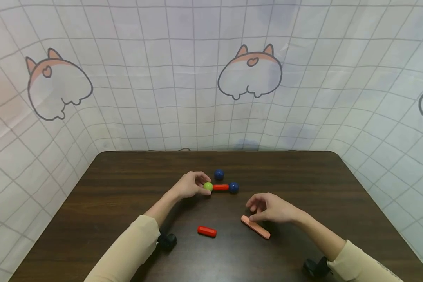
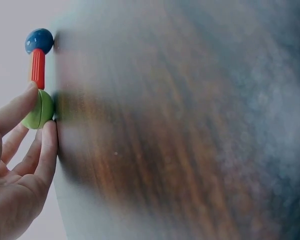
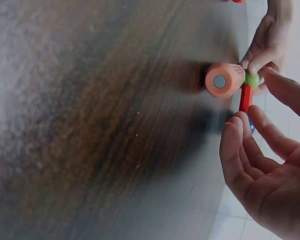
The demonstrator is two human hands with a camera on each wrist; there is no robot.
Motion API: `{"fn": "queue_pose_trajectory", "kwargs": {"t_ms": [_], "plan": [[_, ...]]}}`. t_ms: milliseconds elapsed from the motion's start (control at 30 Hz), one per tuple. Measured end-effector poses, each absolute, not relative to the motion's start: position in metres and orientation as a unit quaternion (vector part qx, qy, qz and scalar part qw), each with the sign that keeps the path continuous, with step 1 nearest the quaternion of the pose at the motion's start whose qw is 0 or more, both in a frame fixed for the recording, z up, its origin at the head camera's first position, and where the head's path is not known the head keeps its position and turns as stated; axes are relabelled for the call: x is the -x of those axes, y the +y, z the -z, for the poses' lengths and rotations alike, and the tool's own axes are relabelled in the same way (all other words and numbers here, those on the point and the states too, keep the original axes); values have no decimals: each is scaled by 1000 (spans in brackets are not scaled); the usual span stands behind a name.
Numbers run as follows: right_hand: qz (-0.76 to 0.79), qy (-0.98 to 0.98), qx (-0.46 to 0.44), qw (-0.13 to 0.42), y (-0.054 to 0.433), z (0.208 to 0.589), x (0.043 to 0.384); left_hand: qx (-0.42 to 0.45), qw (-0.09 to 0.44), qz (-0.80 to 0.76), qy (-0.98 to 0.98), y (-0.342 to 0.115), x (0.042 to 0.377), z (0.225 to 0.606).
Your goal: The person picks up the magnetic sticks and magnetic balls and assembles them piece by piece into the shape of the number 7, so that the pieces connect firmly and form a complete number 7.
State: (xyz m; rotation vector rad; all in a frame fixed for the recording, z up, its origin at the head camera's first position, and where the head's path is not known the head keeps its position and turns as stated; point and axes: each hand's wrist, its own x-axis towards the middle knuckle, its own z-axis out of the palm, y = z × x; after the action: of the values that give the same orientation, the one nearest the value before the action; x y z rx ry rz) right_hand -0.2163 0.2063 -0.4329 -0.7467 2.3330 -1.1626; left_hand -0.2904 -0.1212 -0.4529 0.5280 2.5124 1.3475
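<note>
My left hand pinches a green ball between thumb and fingers. A red rod joins that ball to a dark blue ball, and the three form a straight piece on the table. In the left wrist view, thumb and fingertips lie around the green ball, with the red rod and blue ball beyond. My right hand hovers, fingers loosely bent, over an orange rod. The right wrist view shows this rod end-on, a grey disc in its end, outside the fingers.
Another dark blue ball lies just behind the joined piece. A second red rod lies nearer the front, between the forearms. The dark wooden table ends at a white gridded cloth behind and at the sides.
</note>
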Motion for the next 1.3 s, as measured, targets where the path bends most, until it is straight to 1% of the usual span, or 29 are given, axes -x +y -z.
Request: {"fn": "queue_pose_trajectory", "kwargs": {"t_ms": [367, 933, 1300], "plan": [[428, 829, 273, 236, 205, 434, 210, -180, 120, -462, 860, -120, 290, 453], [398, 845, 276, 226, 201, 435, 208, -181, 119, -465, 858, -120, 290, 453], [388, 845, 276, 242, 201, 435, 210, -182, 118, -460, 861, -121, 292, 456]]}}
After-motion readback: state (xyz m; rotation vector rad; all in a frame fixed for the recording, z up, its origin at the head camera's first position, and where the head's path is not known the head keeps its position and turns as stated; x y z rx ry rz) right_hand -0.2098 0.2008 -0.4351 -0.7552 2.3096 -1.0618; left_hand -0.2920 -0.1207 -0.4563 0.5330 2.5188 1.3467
